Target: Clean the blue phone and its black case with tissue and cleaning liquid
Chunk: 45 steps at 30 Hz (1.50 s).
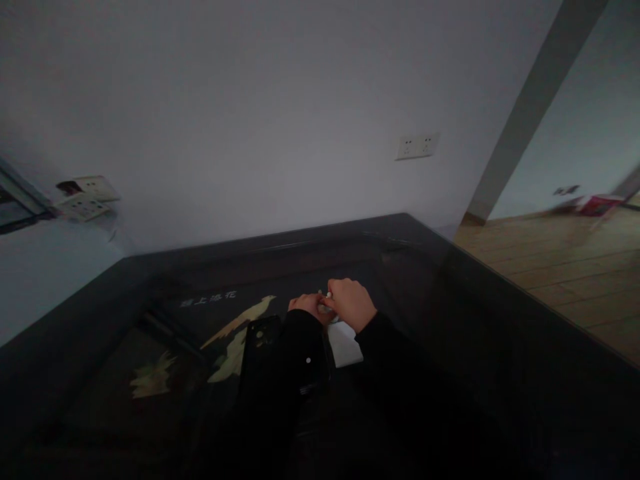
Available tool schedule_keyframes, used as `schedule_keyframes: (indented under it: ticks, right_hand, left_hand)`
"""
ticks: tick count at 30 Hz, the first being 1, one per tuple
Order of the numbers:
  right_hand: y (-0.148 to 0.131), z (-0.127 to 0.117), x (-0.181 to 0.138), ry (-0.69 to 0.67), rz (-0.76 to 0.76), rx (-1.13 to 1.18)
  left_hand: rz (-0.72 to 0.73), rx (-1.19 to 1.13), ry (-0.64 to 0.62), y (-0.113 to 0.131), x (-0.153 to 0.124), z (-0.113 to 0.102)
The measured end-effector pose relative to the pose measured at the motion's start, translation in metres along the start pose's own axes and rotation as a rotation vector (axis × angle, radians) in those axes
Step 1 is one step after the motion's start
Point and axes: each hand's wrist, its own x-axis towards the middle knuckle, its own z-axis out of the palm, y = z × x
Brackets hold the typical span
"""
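Over the dark table, my left hand (307,305) and my right hand (351,303) meet, both with fingers closed. A small white piece (329,295) shows at the fingertips of my right hand; its kind is too small to make out. What my left hand's fingers hold, if anything, is mostly hidden. Just below the hands lies a flat white piece (345,344), perhaps paper or a small box, partly covered by my right wrist. Beside my left forearm rests a black phone (260,335) with its camera lenses facing up.
The dark table (420,250) has a raised rim and a pale bird picture (250,313) on its top. Behind it stands a white wall with a socket plate (417,146). More sockets (87,200) are at the left. Wooden floor (565,250) lies to the right.
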Motion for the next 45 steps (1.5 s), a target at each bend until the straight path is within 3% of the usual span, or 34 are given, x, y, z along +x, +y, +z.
schedule_keyframes:
  ticks: [6, 12, 17, 23, 45]
  right_hand:
    - [0.013, 0.000, 0.011, -0.104, -0.133, 0.048]
    - [0.017, 0.001, 0.015, -0.052, -0.112, 0.060]
    - [0.016, 0.002, 0.015, -0.058, -0.179, 0.098]
    - [0.018, 0.006, 0.017, -0.013, -0.111, 0.092]
    - [0.016, 0.000, 0.016, 0.033, -0.148, 0.154]
  left_hand:
    - [0.044, -0.055, -0.094, -0.012, 0.010, 0.006]
    - [0.040, -0.087, -0.096, -0.017, 0.012, 0.011]
    - [0.031, -0.096, -0.096, -0.016, 0.012, 0.010]
    - [0.029, -0.114, -0.099, -0.016, 0.012, 0.011]
    - [0.048, -0.120, -0.086, -0.017, 0.013, 0.014]
